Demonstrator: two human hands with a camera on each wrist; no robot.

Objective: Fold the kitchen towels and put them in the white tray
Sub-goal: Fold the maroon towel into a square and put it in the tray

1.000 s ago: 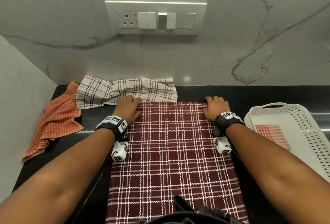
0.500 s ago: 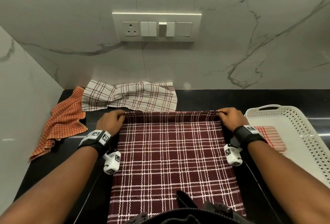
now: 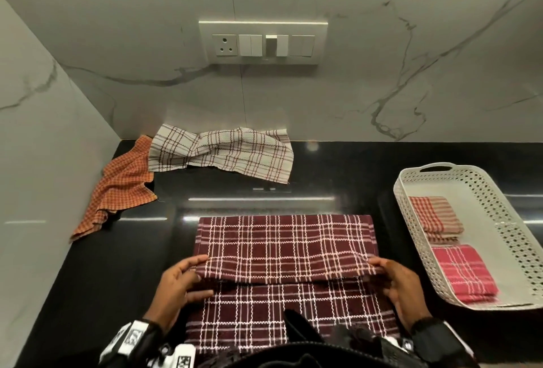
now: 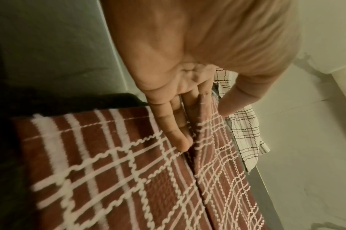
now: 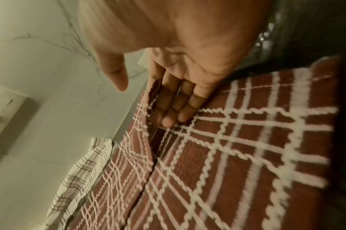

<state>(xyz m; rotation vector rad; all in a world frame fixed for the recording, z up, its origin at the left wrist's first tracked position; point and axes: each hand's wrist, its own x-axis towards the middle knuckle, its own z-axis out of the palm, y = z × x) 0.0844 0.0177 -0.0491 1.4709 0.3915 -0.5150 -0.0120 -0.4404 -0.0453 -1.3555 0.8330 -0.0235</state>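
A maroon plaid towel lies on the black counter in front of me, its far half folded back toward me. My left hand pinches the left end of the folded-over edge, thumb on top and fingers under the flap. At the right end my right hand holds the same edge, with its straight fingers beneath the flap. The white perforated tray stands at the right. It holds a folded red-and-beige towel and a folded pink-red towel.
A crumpled white checked towel lies at the back of the counter against the marble wall. An orange checked towel is bunched in the back left corner. A switch panel is on the wall above. Bare counter separates the maroon towel from the tray.
Both hands took the maroon towel's far corners and drew them toward me, folding the far half over the near half. The camera view has tilted down.
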